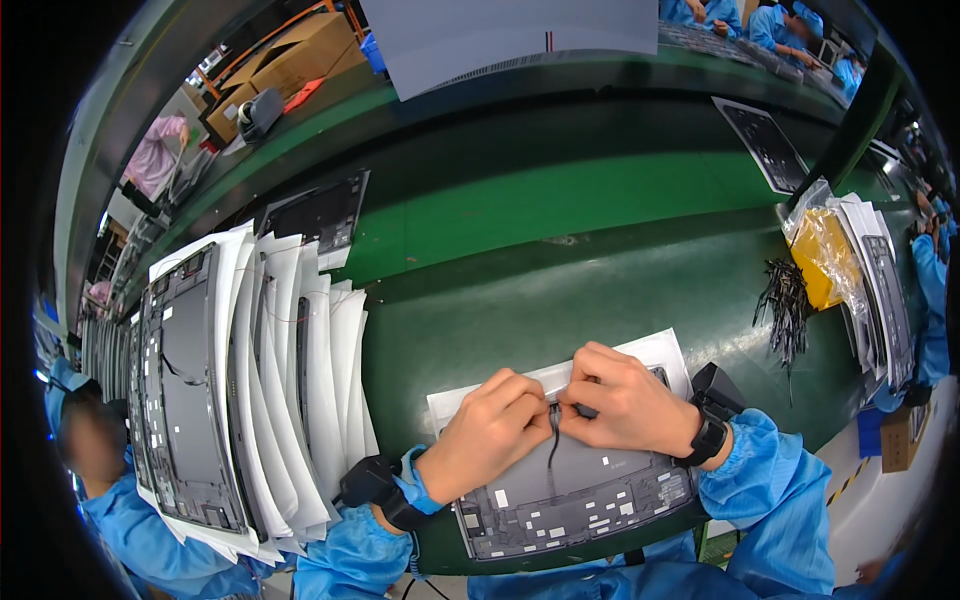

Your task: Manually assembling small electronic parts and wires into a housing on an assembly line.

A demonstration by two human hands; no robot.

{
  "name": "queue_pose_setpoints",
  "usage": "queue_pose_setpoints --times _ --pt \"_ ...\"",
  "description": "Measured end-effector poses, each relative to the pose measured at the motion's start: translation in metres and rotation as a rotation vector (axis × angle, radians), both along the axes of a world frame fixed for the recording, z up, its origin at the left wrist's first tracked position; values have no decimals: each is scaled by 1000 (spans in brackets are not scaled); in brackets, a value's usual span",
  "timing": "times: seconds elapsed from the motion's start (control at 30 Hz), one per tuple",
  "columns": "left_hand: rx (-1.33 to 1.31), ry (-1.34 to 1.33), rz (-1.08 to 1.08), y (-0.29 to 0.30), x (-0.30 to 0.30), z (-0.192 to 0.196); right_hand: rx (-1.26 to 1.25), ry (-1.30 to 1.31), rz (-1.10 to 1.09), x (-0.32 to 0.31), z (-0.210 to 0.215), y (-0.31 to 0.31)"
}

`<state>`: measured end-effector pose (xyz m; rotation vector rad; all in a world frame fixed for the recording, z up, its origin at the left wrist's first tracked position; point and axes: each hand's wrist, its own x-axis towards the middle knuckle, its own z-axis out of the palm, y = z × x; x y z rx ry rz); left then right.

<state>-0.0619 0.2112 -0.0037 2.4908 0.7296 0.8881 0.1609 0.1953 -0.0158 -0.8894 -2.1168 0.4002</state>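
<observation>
In front of me a dark grey flat device panel (pixel 580 480) lies on a white sheet (pixel 655 350), its near half covered with small parts and white stickers. A thin black cable (pixel 554 445) runs up its middle. At the cable's far end, my left hand (pixel 495 432) is closed in a pinch, its fingertips on the cable. From the other side my right hand (pixel 625 405) pinches the same end, fingertips nearly meeting the left ones. Both hands hide the panel's far edge and whatever the cable end meets there.
On the left stands a tall stack of similar panels (pixel 190 380) between white sheets. Another panel (pixel 315 215) lies behind it, one more (pixel 762 145) at the far right. A bunch of black cables (pixel 782 310) lies beside a yellow bag (pixel 822 262) and another stack (pixel 880 290).
</observation>
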Motion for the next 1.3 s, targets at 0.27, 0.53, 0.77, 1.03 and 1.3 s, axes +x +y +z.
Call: queue_pose_setpoints --times 0.27,0.53,0.77,1.03,1.3 --pt "-197 -60 59 2 -1 1 -166 95 87 6 0 8" --pt "-278 -56 91 2 -1 1 -159 68 37 2 2 5" --pt "-263 -64 62 2 0 0 -117 39 24 1 -1 4" --pt "-202 -95 0 3 -3 -4 -113 50 48 2 -3 4" --pt "-104 -91 -17 4 -4 -7 -132 53 17 -2 3 5"
